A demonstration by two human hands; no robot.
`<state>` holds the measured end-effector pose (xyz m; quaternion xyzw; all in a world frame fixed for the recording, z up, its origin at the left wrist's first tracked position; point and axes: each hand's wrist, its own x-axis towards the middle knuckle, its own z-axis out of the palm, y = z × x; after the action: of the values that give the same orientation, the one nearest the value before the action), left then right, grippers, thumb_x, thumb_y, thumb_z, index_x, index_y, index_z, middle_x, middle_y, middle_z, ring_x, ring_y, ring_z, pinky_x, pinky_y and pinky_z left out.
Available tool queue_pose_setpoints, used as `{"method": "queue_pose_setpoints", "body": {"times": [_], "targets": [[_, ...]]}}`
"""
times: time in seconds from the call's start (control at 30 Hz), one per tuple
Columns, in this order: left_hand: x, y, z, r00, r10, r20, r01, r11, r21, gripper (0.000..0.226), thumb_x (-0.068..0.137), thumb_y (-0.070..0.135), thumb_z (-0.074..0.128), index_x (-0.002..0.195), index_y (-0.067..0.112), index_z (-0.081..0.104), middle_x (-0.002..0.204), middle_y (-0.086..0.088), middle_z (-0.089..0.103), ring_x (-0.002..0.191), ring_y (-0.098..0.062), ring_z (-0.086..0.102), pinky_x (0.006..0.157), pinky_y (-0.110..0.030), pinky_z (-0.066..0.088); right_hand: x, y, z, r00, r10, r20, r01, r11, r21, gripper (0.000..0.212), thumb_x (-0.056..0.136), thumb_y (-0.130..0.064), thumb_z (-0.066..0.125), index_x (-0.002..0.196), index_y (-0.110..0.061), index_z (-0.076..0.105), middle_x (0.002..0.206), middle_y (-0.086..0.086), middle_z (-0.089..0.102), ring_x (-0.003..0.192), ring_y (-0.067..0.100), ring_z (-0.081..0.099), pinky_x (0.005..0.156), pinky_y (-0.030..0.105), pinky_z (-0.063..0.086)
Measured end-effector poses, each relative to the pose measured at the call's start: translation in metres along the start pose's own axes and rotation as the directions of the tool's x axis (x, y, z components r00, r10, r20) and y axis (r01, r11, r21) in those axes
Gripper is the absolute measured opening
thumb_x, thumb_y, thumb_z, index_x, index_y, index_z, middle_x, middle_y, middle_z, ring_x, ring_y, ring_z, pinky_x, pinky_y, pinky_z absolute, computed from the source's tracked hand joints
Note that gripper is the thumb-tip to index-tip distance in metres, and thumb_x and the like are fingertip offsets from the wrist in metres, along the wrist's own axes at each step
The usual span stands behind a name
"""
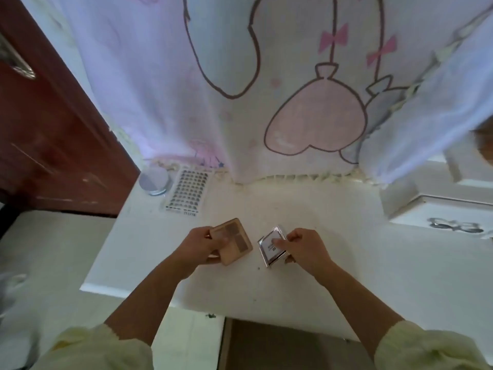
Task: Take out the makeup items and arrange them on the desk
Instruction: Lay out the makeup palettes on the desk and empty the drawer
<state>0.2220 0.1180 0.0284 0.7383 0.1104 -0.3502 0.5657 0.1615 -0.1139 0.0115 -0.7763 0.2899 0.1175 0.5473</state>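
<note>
**Worktop** (346, 222): bare white surface runs from the held items to the back fringe and right to the raised unit.
**Back left corner:** round silver-rimmed disc (154, 180) and dotted sheet (186, 192), just beside each other, both lying flat.
**Rear:** hanging cloth (240, 102), its fringe touching the worktop, closes off the back.
**Right:** white raised unit (440, 217) stands above the surface.
**Centre front:** left grip (197, 245) holds a tan palette (234, 240) and right grip (304, 245) holds a silver compact (270, 249), with a narrow gap between the two items.
**Left:** the worktop edge drops to the floor (53, 249).
</note>
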Motion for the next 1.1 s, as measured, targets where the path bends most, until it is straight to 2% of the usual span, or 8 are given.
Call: {"method": "queue_pose_setpoints", "body": {"times": [0.13,0.33,0.57,0.67,0.77,0.87,1.03,1.1], "targets": [[0.043,0.022,-0.028,0.997,0.075,-0.021,-0.073,0.994,0.08,0.032,0.087,-0.001,0.061,0.116,0.012,0.055,0.106,-0.014,0.063,0.086,-0.022,0.065,0.061,-0.029,0.056,0.038,-0.023,0.026,0.996,0.005,-0.088,-0.001,0.999,0.049,0.027,0.078,-0.027,0.079,0.073,-0.008,0.061,0.07,0.006,0.068,0.046,0.012,0.058,0.06,0.033,0.053],[0.094,0.044,-0.042,0.961,0.272,0.046,-0.275,0.931,0.239,0.032,0.091,0.004,0.058,0.117,0.023,0.057,0.106,-0.006,0.064,0.094,-0.024,0.064,0.071,-0.04,0.057,0.071,-0.044,0.041,0.985,0.014,-0.171,0.01,0.99,0.142,0.024,0.08,-0.034,0.077,0.087,-0.014,0.066,0.072,0.002,0.071,0.044,0.005,0.057,0.045,0.013,0.041],[0.13,0.06,-0.039,0.904,0.423,0.057,-0.392,0.771,0.502,0.045,0.091,0.0,0.05,0.129,0.024,0.057,0.118,0.007,0.061,0.107,-0.014,0.056,0.087,-0.02,0.038,0.093,-0.052,0.044,0.969,0.149,-0.196,-0.068,0.927,0.368,0.033,0.079,-0.03,0.079,0.1,-0.008,0.067,0.079,0.006,0.071,0.051,0.012,0.06,0.061,0.027,0.051],[0.14,0.066,-0.035,0.884,0.456,0.1,-0.423,0.691,0.587,0.051,0.084,0.008,0.058,0.134,0.018,0.052,0.124,-0.002,0.059,0.113,-0.025,0.054,0.099,-0.03,0.041,0.101,-0.052,0.045,0.956,0.193,-0.222,-0.098,0.921,0.378,0.034,0.075,-0.029,0.082,0.097,-0.007,0.069,0.068,0.006,0.069,0.054,0.013,0.06,0.066,0.03,0.054],[0.138,0.06,-0.028,0.905,0.411,0.107,-0.392,0.709,0.586,0.083,0.07,0.026,0.083,0.14,0.025,0.038,0.129,-0.001,0.029,0.115,-0.014,0.035,0.098,-0.017,0.028,0.105,-0.048,0.047,0.96,0.179,-0.213,-0.113,0.95,0.29,0.036,0.074,-0.026,0.083,0.1,-0.007,0.066,0.07,0.004,0.072,0.06,0.013,0.065,0.072,0.031,0.058],[0.14,0.051,-0.024,0.888,0.447,0.105,-0.39,0.614,0.687,0.104,0.063,0.036,0.087,0.146,0.024,0.027,0.137,-0.008,0.022,0.122,-0.023,0.032,0.1,-0.026,0.03,0.105,-0.047,0.049,0.972,0.077,-0.224,-0.069,0.997,0.043,0.048,0.077,-0.036,0.079,0.108,-0.011,0.051,0.092,0.002,0.071,0.07,0.016,0.069,0.064,0.027,0.055],[0.149,0.045,-0.021,0.881,0.44,0.172,-0.276,0.184,0.943,0.099,0.067,0.08,0.038,0.142,0.016,0.031,0.142,-0.005,0.034,0.126,-0.028,0.032,0.101,-0.037,0.027,0.105,-0.048,0.047,0.99,-0.057,-0.13,0.005,0.929,-0.37,0.05,0.087,-0.054,0.061,0.113,-0.02,0.035,0.116,0.006,0.065,0.094,0.027,0.065,0.072,0.035,0.052],[0.148,0.045,-0.021,0.89,0.43,0.151,-0.24,0.161,0.957,0.095,0.072,0.077,0.045,0.144,0.017,0.029,0.146,-0.003,0.03,0.13,-0.028,0.028,0.104,-0.04,0.028,0.105,-0.049,0.045,0.992,-0.082,-0.1,0.025,0.882,-0.47,0.048,0.09,-0.054,0.056,0.114,-0.019,0.035,0.118,0.008,0.065,0.094,0.029,0.064,0.068,0.032,0.047]]}}
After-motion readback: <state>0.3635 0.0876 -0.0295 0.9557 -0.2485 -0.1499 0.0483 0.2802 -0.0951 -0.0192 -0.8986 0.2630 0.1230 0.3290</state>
